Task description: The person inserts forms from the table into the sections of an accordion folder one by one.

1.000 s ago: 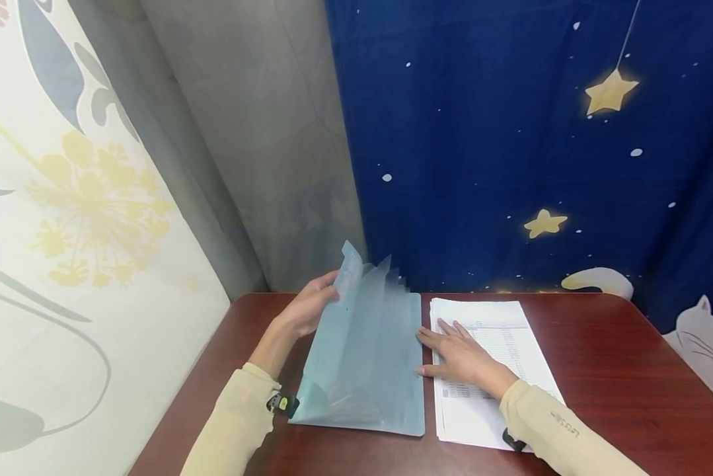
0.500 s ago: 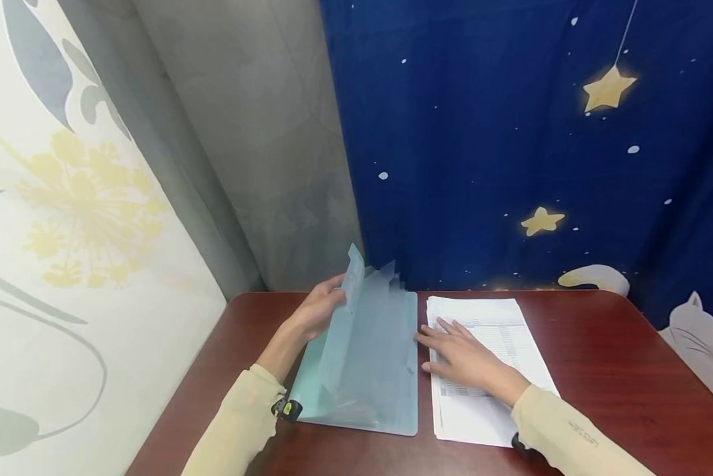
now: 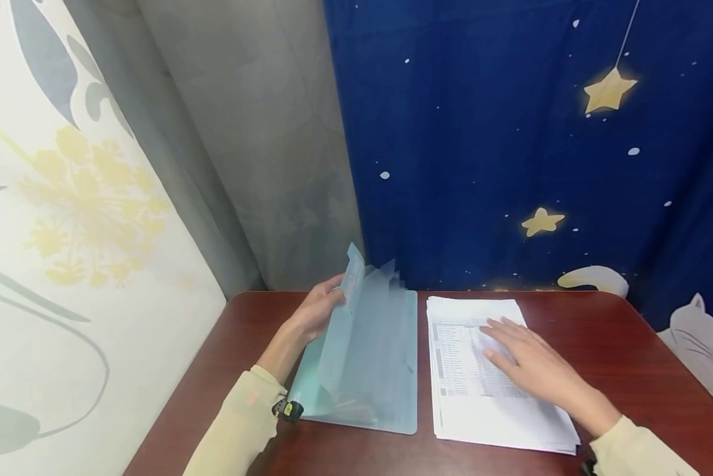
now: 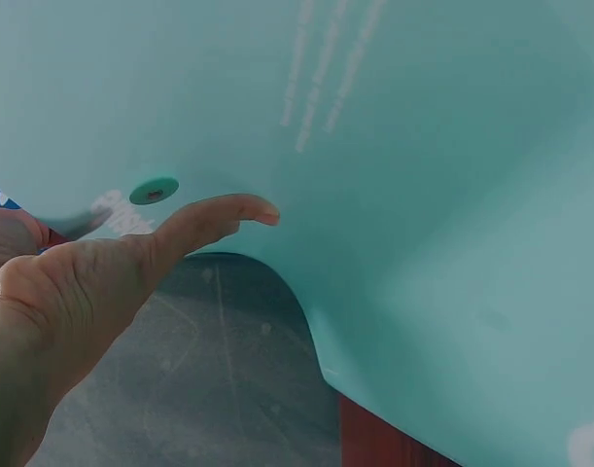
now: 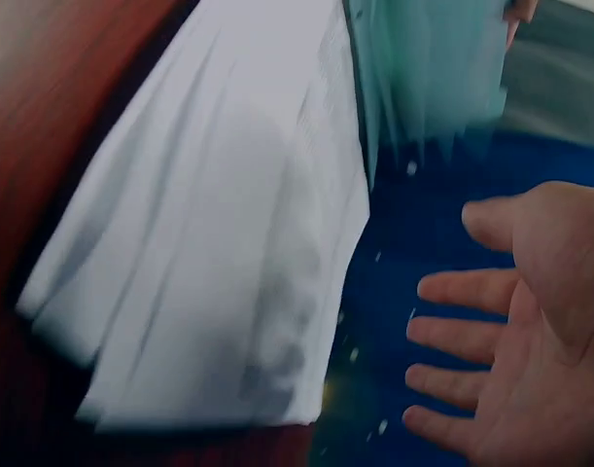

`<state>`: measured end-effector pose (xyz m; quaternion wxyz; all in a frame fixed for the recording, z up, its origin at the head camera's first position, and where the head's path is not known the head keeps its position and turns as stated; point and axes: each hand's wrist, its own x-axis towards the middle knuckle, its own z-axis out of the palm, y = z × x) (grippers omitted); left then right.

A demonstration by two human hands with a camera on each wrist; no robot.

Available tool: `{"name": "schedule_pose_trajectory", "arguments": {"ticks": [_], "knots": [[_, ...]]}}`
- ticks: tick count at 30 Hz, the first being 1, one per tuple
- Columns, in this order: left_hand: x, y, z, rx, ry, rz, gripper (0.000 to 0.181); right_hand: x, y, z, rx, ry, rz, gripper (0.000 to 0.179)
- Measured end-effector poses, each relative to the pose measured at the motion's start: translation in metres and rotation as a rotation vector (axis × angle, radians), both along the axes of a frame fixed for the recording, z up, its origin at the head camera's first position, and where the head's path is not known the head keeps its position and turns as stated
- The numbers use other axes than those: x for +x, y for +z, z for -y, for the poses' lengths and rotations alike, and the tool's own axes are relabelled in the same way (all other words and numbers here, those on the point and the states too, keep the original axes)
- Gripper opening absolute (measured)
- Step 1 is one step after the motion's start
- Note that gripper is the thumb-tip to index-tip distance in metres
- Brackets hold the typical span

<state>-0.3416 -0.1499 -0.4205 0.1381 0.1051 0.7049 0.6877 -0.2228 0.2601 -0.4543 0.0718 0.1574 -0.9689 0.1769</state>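
Observation:
A blue-green plastic file folder [image 3: 386,370] lies spread on the table, its staggered translucent dividers fanned upward. My left hand [image 3: 316,312] grips the raised cover at its left edge. In the left wrist view the thumb [image 4: 214,219] lies along the cover [image 4: 423,195] near a round green button [image 4: 154,190], with the other fingers mostly hidden behind. To the folder's right is a stack of printed paper [image 3: 469,410], its sheets slightly uneven. Over the stack's right half is my right hand [image 3: 531,360], fingers extended; the right wrist view shows the palm [image 5: 540,360] apart from the sheets.
The dark red wooden table [image 3: 606,370] extends to the right of the paper. Behind its far edge hang a grey curtain [image 3: 261,132] and a blue star-patterned curtain [image 3: 481,132]. A white floral-patterned panel [image 3: 94,264] stands along the left side.
My right hand has moved right from the paper's left edge, uncovering more of the printed table. My left hand still holds the folder's cover, which has shifted slightly.

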Motion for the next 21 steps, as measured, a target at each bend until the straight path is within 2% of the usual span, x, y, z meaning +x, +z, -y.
{"name": "schedule_pose_trajectory", "arguments": {"ticks": [5,10,14,21], "knots": [[-0.001,0.001,0.0,0.001,0.008,0.016,0.074,0.003,-0.006,-0.034,-0.004,-0.147,0.033,0.056],[-0.001,0.0,0.0,-0.004,-0.002,0.024,0.074,0.007,-0.017,-0.056,0.047,-0.277,0.103,0.076],[-0.001,-0.001,-0.001,0.015,-0.015,0.042,0.073,0.01,-0.023,-0.062,0.099,-0.317,0.145,0.085],[0.001,-0.001,-0.004,0.036,-0.011,0.055,0.072,0.012,-0.024,-0.065,0.091,-0.364,0.272,0.071]]}}
